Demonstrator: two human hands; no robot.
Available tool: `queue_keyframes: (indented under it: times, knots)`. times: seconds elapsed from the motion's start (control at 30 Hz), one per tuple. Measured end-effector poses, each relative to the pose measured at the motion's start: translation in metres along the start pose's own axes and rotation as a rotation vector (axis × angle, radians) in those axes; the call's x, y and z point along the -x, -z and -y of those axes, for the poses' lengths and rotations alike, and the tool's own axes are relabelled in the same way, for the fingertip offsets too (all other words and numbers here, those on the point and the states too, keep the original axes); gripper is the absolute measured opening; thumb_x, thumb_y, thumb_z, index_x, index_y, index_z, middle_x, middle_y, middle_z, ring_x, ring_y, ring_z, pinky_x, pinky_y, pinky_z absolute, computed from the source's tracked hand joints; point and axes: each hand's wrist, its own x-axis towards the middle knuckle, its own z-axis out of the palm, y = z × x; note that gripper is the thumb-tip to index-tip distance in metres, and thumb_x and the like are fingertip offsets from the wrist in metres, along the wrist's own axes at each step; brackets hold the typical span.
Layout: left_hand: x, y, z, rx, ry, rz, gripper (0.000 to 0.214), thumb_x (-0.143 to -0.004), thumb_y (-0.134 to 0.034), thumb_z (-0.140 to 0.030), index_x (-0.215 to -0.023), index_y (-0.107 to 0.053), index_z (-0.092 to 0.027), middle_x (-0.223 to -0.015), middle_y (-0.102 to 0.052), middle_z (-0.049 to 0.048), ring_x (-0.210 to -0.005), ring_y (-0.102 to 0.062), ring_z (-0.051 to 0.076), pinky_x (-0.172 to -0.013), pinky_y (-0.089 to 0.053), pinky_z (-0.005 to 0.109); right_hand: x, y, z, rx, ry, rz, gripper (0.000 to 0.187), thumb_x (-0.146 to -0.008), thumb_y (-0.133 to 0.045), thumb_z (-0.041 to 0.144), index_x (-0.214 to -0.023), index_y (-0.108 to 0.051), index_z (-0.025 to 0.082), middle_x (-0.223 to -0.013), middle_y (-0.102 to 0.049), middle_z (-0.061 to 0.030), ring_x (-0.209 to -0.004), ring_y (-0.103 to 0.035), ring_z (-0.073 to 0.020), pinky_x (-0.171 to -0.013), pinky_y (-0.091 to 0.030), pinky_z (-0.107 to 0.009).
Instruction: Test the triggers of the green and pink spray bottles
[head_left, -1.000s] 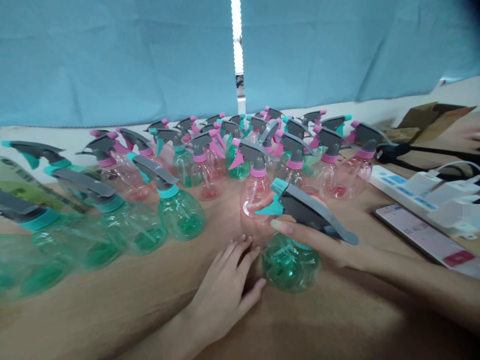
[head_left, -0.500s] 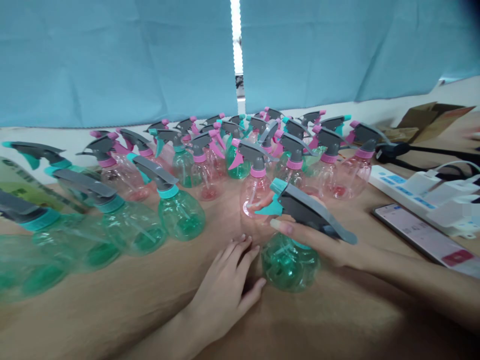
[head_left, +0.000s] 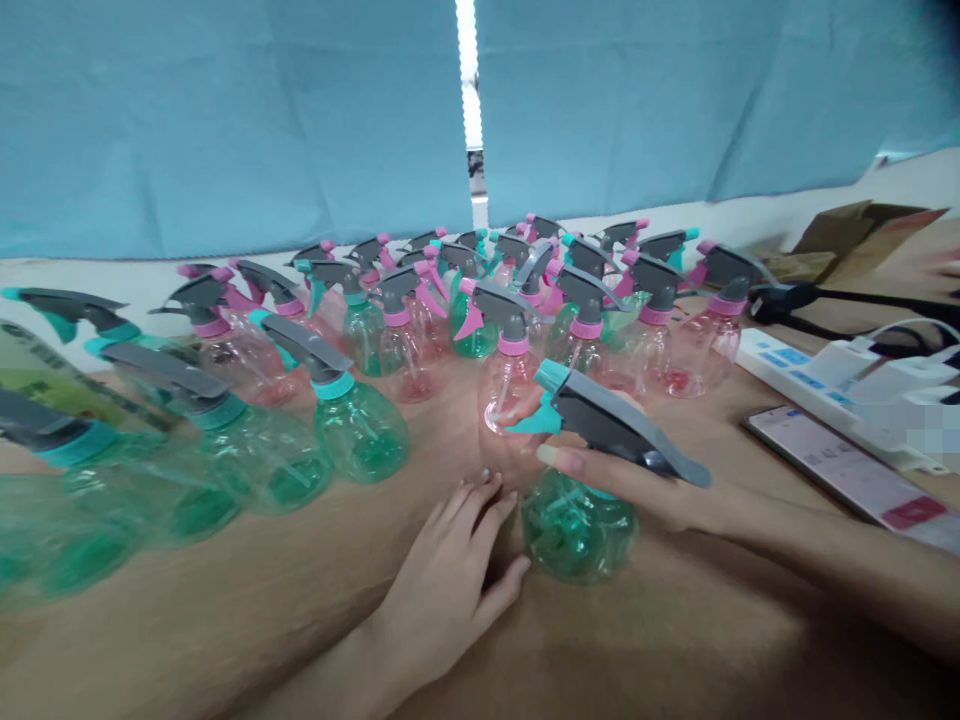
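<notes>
Hands (head_left: pixel 446 560) unmoved at bottle (head_left: pixel 579 535), open tabletop (head_left: pixel 262 605) leftward

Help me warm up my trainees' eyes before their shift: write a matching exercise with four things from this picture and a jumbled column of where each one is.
Things:
1. left hand
2. phone
3. blue cloth
4. right hand

Places:
A. at the back, across the top of the view
B. around the neck of a green spray bottle
C. palm down on the table
D. beside the white power strip

Right pairs: 1-C, 2-D, 3-A, 4-B
</notes>
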Motion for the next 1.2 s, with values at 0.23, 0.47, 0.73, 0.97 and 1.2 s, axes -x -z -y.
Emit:
queue_keyframes:
  times: [0.23, 0.47, 0.73, 0.97, 1.2]
  knots:
    - [0.0001, 0.0005, 0.0004, 0.0, -0.004, 0.003, 0.046, -0.091, -0.056, -0.03, -0.132, -0.044, -0.012, -0.137, -0.048, 0.0175, -0.129, -0.041, 0.033, -0.102, -0.038, 0.053, -0.0018, 0.0014, -0.0099, -0.128, -0.038, 0.081, 0.026, -0.084, -0.054, 0.037, -0.105, -0.058, 0.022, -0.072, -0.063, 0.0007, -0.06, -0.059, -0.0136, -0.051, -0.045, -0.023]
    - [-0.0012, 0.0008, 0.0001, 0.007, -0.013, 0.0, 0.046, -0.092, -0.054, -0.029, -0.133, -0.043, -0.012, -0.136, -0.048, 0.0164, -0.129, -0.04, 0.032, -0.102, -0.038, 0.052, -0.0042, 0.006, -0.0071, -0.153, -0.054, 0.111, 0.012, -0.083, -0.058, 0.032, -0.088, -0.057, 0.022, -0.064, -0.052, 0.0037, -0.054, -0.049, -0.0101, -0.049, -0.041, -0.021]
    - [-0.0015, 0.0012, 0.0004, 0.01, -0.008, 0.011, 0.046, -0.092, -0.056, -0.029, -0.133, -0.043, -0.013, -0.136, -0.048, 0.0158, -0.13, -0.039, 0.031, -0.104, -0.036, 0.051, -0.0052, 0.0038, -0.0059, -0.289, -0.027, 0.106, 0.012, -0.081, -0.057, 0.022, -0.072, -0.049, 0.021, -0.063, -0.046, 0.0056, -0.052, -0.044, -0.0071, -0.044, -0.036, -0.019]
    - [0.0002, 0.0011, 0.0003, 0.006, -0.009, -0.006, 0.045, -0.093, -0.053, -0.031, -0.133, -0.043, -0.014, -0.137, -0.048, 0.0153, -0.13, -0.04, 0.032, -0.102, -0.038, 0.052, -0.003, 0.0041, -0.0083, -0.183, -0.012, 0.092, 0.009, -0.082, -0.055, 0.032, -0.08, -0.052, 0.023, -0.063, -0.049, 0.0037, -0.053, -0.046, -0.0103, -0.049, -0.039, -0.022]
    - [-0.0021, 0.001, 0.0005, -0.012, -0.011, 0.011, 0.046, -0.092, -0.055, -0.029, -0.132, -0.043, -0.012, -0.137, -0.047, 0.0179, -0.129, -0.041, 0.033, -0.102, -0.037, 0.053, -0.0001, 0.0016, -0.007, -0.2, -0.063, 0.061, 0.019, -0.084, -0.057, 0.033, -0.102, -0.058, 0.025, -0.069, -0.061, 0.0029, -0.059, -0.057, -0.0126, -0.052, -0.046, -0.023]
